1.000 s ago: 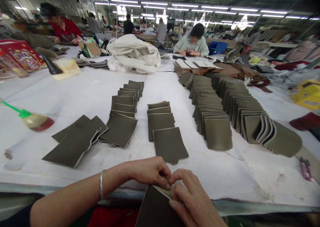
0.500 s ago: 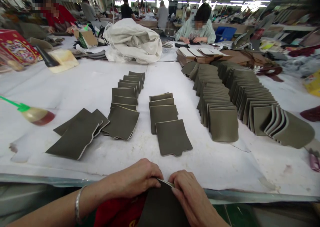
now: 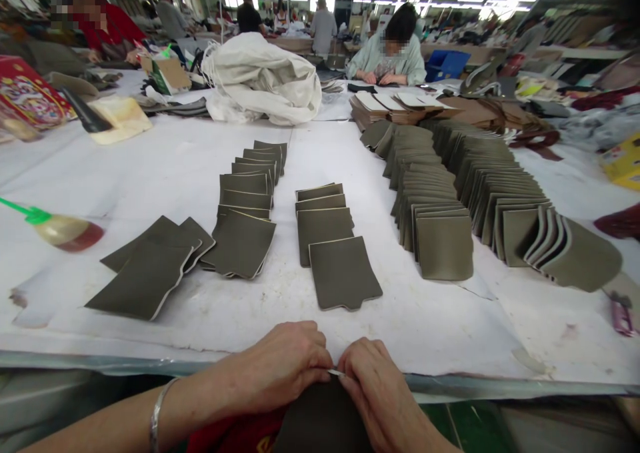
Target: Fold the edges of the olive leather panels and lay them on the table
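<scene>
A dark olive leather piece [image 3: 323,420] hangs below the table edge in front of me, its pale top edge showing between my fingers. My left hand [image 3: 293,360] pinches that edge from the left, with a silver bangle on the wrist. Close beside it, my right hand [image 3: 373,380] is closed on the same edge from the right. Just beyond the hands lies a similar leather panel [image 3: 345,273] with a small tab on its near side, at the front of a short overlapping row. Looser dark panels [image 3: 143,276] lie to the left.
Long rows of overlapping olive pieces [image 3: 445,246] stretch along the right. A squeeze bottle with a green nozzle [image 3: 63,230] lies at left. Behind are a white sack [image 3: 263,80], a black-handled brush [image 3: 87,113] and brown stacks [image 3: 370,110]. A co-worker [image 3: 387,50] sits across the table.
My hands have drawn closer together along the top edge of the leather piece, the left one shifting right. Less of the pale edge shows. The view has shifted slightly.
</scene>
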Motion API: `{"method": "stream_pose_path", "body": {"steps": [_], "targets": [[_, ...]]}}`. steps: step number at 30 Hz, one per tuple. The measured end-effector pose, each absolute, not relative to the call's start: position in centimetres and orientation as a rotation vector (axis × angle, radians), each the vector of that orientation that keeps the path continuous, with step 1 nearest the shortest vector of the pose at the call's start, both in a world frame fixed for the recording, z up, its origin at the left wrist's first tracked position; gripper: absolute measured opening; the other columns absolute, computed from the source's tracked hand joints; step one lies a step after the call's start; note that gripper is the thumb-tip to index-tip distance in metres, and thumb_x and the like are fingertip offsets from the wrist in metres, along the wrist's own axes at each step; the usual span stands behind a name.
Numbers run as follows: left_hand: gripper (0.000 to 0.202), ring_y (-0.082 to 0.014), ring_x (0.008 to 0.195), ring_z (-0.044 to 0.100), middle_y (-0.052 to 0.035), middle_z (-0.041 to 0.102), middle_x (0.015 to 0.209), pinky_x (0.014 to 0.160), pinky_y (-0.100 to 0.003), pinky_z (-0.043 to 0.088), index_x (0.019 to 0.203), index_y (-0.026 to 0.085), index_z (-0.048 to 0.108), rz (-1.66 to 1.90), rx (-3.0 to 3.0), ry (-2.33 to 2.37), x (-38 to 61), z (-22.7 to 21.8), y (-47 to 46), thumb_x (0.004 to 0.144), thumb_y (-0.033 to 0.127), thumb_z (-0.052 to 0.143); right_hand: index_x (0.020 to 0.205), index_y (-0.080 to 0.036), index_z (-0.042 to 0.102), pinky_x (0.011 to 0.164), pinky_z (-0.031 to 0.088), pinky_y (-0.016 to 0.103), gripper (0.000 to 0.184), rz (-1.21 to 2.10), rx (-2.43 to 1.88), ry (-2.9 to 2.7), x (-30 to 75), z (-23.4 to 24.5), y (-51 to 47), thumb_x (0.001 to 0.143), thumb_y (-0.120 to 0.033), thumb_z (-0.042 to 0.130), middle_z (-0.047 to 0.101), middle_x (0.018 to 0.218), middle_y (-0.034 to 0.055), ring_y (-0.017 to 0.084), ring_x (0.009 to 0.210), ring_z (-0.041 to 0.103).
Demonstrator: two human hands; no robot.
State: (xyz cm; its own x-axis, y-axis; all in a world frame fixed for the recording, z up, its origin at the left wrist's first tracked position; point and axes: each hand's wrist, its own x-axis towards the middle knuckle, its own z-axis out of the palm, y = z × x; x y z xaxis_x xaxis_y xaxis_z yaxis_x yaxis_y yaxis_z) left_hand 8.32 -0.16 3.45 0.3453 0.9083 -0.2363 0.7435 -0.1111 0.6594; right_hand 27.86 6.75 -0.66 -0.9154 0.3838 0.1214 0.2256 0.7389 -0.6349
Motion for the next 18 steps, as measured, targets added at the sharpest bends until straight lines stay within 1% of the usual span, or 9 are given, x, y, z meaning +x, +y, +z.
{"method": "stream_pose_path", "body": {"steps": [4,8,10,12,13,14,16,17,18], "targets": [[0.022,-0.016,0.082,0.059,-0.0017,0.065,0.079,0.075,-0.024,0.042,0.082,0.019,0.065,0.307,1.925,1.445,9.1,3.4,0.0,0.095,0.025,0.049,0.082,-0.021,0.04,0.065,0.036,0.032,0.019,0.923,-0.454,-2.657,28.1,-0.4,6.9,0.09,-0.004,0.04,0.052,0.08,0.0029,0.02,0.074,0.045],[0.024,-0.0151,0.083,0.058,-0.001,0.065,0.081,0.075,-0.023,0.041,0.079,0.019,0.064,0.324,1.891,1.423,9.3,3.3,0.0,0.095,0.024,0.047,0.083,-0.021,0.042,0.067,0.038,0.03,0.018,1.027,-0.501,-2.577,29.0,-0.1,7.2,0.088,-0.004,0.047,0.053,0.08,0.0009,0.018,0.076,0.047],[0.024,-0.0147,0.082,0.057,-0.0005,0.064,0.081,0.074,-0.024,0.04,0.078,0.019,0.063,0.331,1.888,1.422,9.2,3.2,0.0,0.096,0.024,0.047,0.092,-0.02,0.046,0.07,0.04,0.03,0.019,1.068,-0.562,-2.561,29.4,0.0,7.4,0.086,-0.003,0.05,0.055,0.085,0.0017,0.019,0.081,0.048],[0.025,-0.014,0.081,0.056,0.0001,0.063,0.08,0.073,-0.023,0.039,0.081,0.02,0.063,0.346,1.888,1.418,9.2,3.2,0.0,0.096,0.023,0.045,0.104,-0.02,0.048,0.073,0.041,0.031,0.027,1.08,-0.584,-2.575,29.5,0.1,7.4,0.084,-0.003,0.053,0.058,0.089,0.002,0.019,0.085,0.049],[0.025,-0.0137,0.08,0.056,0.0004,0.063,0.079,0.072,-0.023,0.039,0.081,0.02,0.063,0.356,1.889,1.418,9.2,3.2,0.0,0.096,0.023,0.044,0.106,-0.02,0.049,0.075,0.04,0.032,0.028,1.088,-0.581,-2.591,29.4,0.2,7.5,0.084,-0.003,0.055,0.059,0.09,0.0016,0.019,0.085,0.05],[0.024,-0.0135,0.079,0.055,0.0008,0.063,0.078,0.072,-0.023,0.038,0.081,0.02,0.063,0.364,1.892,1.419,9.2,3.2,0.0,0.096,0.023,0.045,0.105,-0.021,0.051,0.076,0.039,0.032,0.026,1.09,-0.573,-2.614,29.3,0.2,7.5,0.085,-0.004,0.055,0.061,0.09,0.0009,0.019,0.085,0.051],[0.021,-0.0132,0.079,0.055,0.0015,0.062,0.078,0.072,-0.023,0.038,0.081,0.02,0.063,0.373,1.898,1.423,9.2,3.1,-0.1,0.096,0.022,0.047,0.094,-0.021,0.055,0.075,0.036,0.032,0.014,1.06,-0.553,-2.684,29.1,0.3,7.5,0.089,-0.008,0.053,0.062,0.085,-0.0005,0.018,0.081,0.052],[0.02,-0.0131,0.079,0.055,0.0017,0.062,0.077,0.072,-0.023,0.037,0.081,0.02,0.062,0.374,1.9,1.427,9.2,3.0,-0.1,0.095,0.022,0.048,0.088,-0.021,0.055,0.075,0.034,0.032,0.012,1.023,-0.539,-2.721,29.1,0.4,7.5,0.092,-0.011,0.051,0.061,0.083,-0.0006,0.017,0.079,0.052],[0.02,-0.0131,0.079,0.055,0.0018,0.062,0.077,0.072,-0.023,0.037,0.08,0.02,0.062,0.372,1.9,1.429,9.2,3.0,-0.2,0.095,0.022,0.049,0.084,-0.021,0.055,0.074,0.032,0.033,0.014,0.972,-0.524,-2.753,29.0,0.4,7.5,0.094,-0.013,0.048,0.061,0.08,-0.0003,0.017,0.078,0.051]]}}
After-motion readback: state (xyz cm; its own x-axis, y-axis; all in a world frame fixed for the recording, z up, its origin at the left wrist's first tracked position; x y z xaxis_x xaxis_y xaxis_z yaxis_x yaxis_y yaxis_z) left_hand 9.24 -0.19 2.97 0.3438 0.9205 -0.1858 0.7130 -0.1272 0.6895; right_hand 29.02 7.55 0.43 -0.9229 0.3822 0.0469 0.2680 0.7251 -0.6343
